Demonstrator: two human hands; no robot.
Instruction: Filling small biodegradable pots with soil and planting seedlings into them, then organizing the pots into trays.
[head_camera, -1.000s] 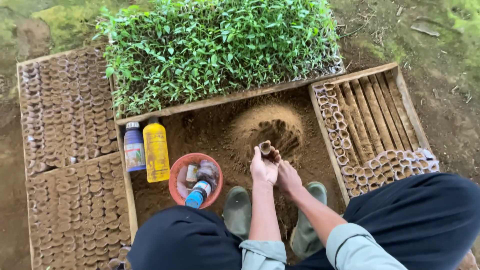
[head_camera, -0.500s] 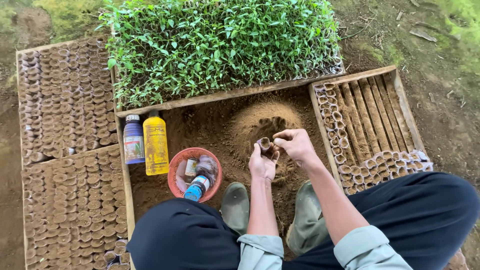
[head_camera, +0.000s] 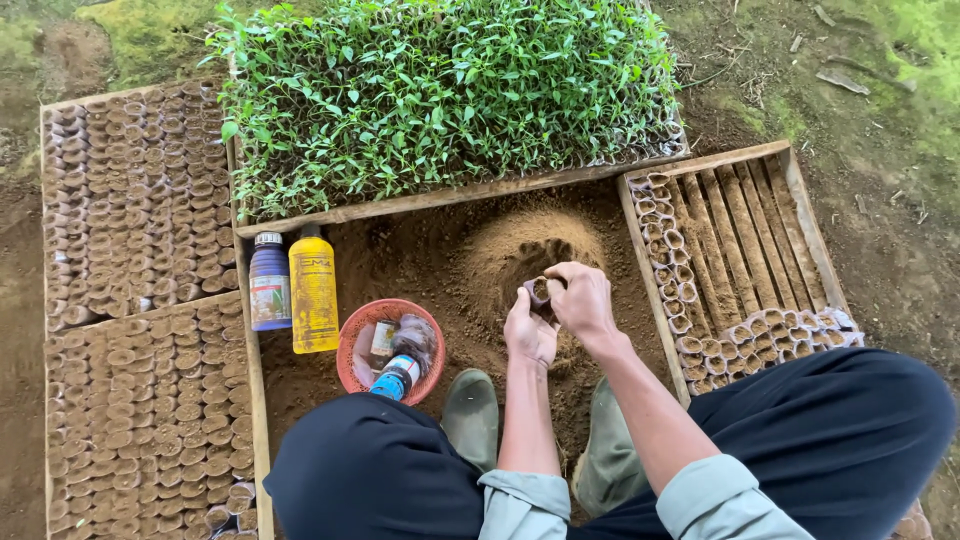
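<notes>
Grasping a small soil-filled seedling pot (head_camera: 538, 290), the left hand (head_camera: 530, 330) and right hand (head_camera: 582, 300) both clench it over the soil mound (head_camera: 520, 250) on bare ground, outdoors between wooden crates (head_camera: 740, 235).

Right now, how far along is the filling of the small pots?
Done: two wooden trays of filled pots on the left. In hand: the left hand holds one small soil-filled pot over the brown soil heap, the right hand on top. Left: the slatted wooden tray on the right is mostly unfilled.
</notes>
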